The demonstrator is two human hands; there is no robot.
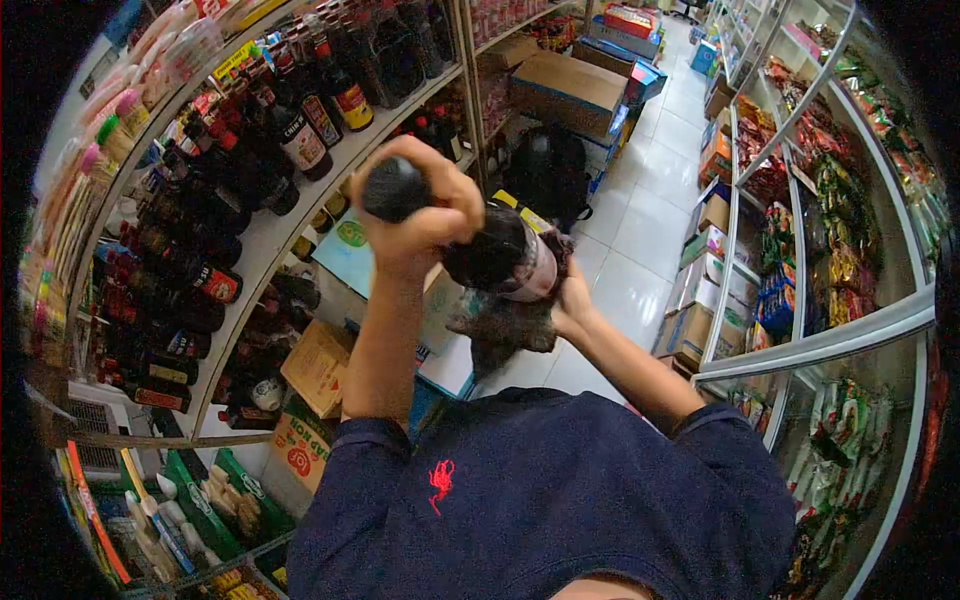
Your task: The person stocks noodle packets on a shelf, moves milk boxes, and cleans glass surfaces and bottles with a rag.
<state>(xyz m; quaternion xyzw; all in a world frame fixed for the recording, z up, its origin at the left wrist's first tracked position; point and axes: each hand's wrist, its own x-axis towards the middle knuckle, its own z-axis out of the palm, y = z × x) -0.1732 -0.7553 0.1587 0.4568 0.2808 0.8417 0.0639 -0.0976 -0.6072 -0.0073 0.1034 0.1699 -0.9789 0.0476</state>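
Observation:
My left hand (430, 205) is raised at the shelf side, its fingers wrapped round a black, round-ended object (396, 190) whose end faces me. I cannot tell whether this is a handle or part of a bottle. My right hand (572, 305) grips a large dark bottle (535, 272) with a pale pinkish label, tilted in front of my chest. Below the bottle hangs a blurred grey-brown, soft-looking thing (500, 335), overlapping it in this view. Close on the left, dark labelled bottles (300, 140) stand in rows on a white shelf (330, 165).
Cardboard boxes (570, 88) are stacked ahead beside a black bag (545, 170). A tiled aisle (640, 215) runs forward. Glass-fronted cases with packets (840, 210) line the right. A brown carton (318, 368) and brushes (165, 520) are low on the left.

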